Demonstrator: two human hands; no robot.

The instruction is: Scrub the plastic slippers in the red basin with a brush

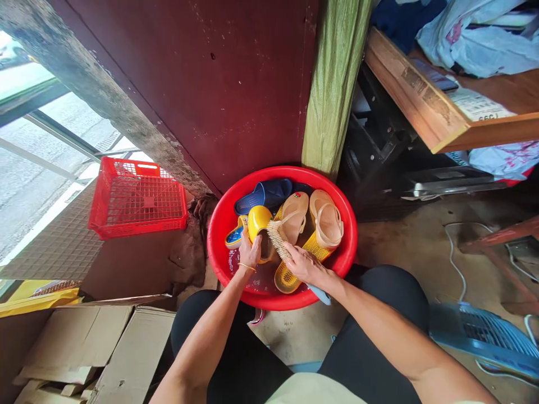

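My left hand [251, 251] is closed around a yellow slipper [260, 220], its rounded top tilted up over the basin. In my right hand [306, 264] is a scrubbing brush [278, 238] with pale bristles and a blue handle end. The bristles are close beside the slipper's opening; whether they touch it I cannot tell. Both hands are over a red basin [350, 247] of dark water. Around them lie a blue slide [265, 193], a small yellow and blue slipper [236, 233], two beige clogs [293, 216] and a yellow patterned sole [288, 275].
A red plastic crate [141, 202] stands left of the basin, with cardboard boxes [80, 336] in front. A maroon panel [219, 84] and a green curtain [337, 84] rise behind. At right are a wooden table [446, 120], a blue fan [484, 331] and a white cable [452, 252].
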